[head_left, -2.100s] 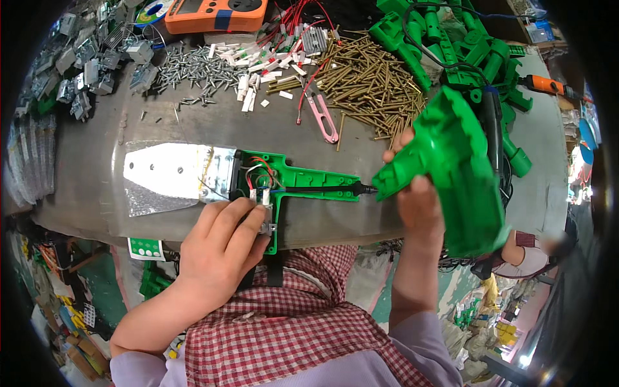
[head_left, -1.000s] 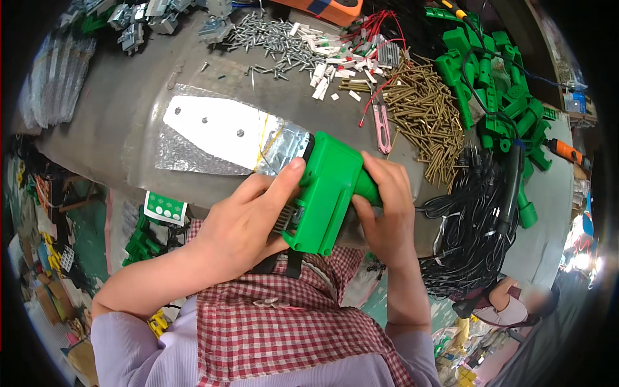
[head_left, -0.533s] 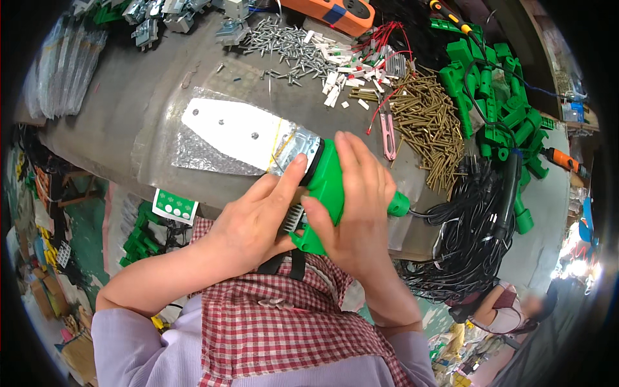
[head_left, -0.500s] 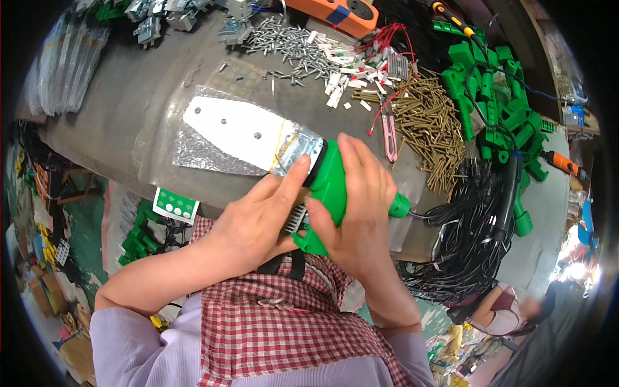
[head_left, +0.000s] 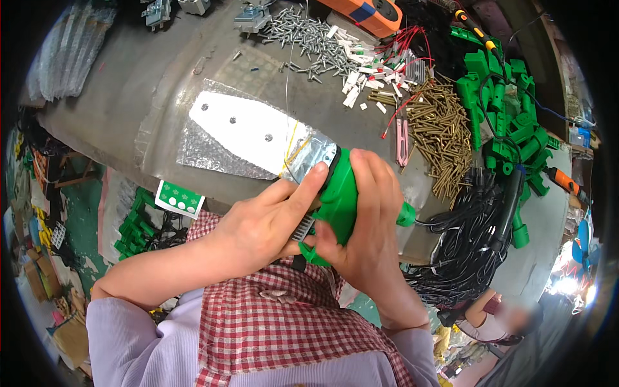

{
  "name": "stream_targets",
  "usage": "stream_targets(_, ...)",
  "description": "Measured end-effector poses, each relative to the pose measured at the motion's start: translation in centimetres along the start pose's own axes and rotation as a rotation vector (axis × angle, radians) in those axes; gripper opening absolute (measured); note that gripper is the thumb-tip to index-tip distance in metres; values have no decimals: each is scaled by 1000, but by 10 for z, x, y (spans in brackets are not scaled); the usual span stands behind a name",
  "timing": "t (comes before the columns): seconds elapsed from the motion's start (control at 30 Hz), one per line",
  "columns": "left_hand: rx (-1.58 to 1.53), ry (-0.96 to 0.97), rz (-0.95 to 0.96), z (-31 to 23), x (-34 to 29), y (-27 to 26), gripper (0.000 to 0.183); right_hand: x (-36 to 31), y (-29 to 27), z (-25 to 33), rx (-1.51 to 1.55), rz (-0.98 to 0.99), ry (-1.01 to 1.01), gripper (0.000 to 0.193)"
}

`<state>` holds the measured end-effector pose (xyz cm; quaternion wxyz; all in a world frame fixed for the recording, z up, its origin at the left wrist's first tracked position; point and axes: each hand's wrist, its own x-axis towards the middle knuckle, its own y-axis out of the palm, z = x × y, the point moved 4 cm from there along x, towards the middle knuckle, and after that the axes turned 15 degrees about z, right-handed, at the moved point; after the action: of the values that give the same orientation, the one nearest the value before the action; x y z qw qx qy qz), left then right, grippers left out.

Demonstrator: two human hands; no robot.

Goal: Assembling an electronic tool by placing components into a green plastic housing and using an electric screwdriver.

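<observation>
Between my hands is a pipe welding iron with a green plastic housing (head_left: 342, 187) and a flat white heating plate (head_left: 248, 126) that points to the far left, over clear bubble wrap (head_left: 209, 153). My right hand (head_left: 374, 216) is wrapped over the housing's right side, its thumb on the near part. My left hand (head_left: 258, 226) grips the near-left side, index finger stretched to the metal collar (head_left: 314, 153) where plate and housing meet. Beside the left fingers shows a ribbed metallic part (head_left: 303, 227). A yellow band crosses the plate. The left fingertips underneath are hidden.
Silver screws (head_left: 309, 42), white connector pieces (head_left: 361, 71) and long brass screws (head_left: 442, 129) lie in heaps at the back. A pink cutter (head_left: 402, 142) rests beside the brass heap. Green housings (head_left: 509, 122) and coiled black cables (head_left: 445, 258) fill the right. Another person (head_left: 493, 319) is at lower right.
The view has shifted a little, and the welding iron with both hands appears slightly farther right and lower. My right thumb has slid down along the housing. Both hands keep their hold.
</observation>
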<state>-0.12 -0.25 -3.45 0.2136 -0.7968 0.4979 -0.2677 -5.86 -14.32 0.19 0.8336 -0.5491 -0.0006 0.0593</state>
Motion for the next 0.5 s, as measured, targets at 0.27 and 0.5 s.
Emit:
stream_targets(0.27, -37, -46, 75, 1, 0, -2, 99, -2, -2, 3, -39, 1, 18, 81)
stream_targets(0.5, -78, -50, 99, 3, 2, -5, 102, -1, -3, 7, -60, 3, 15, 82)
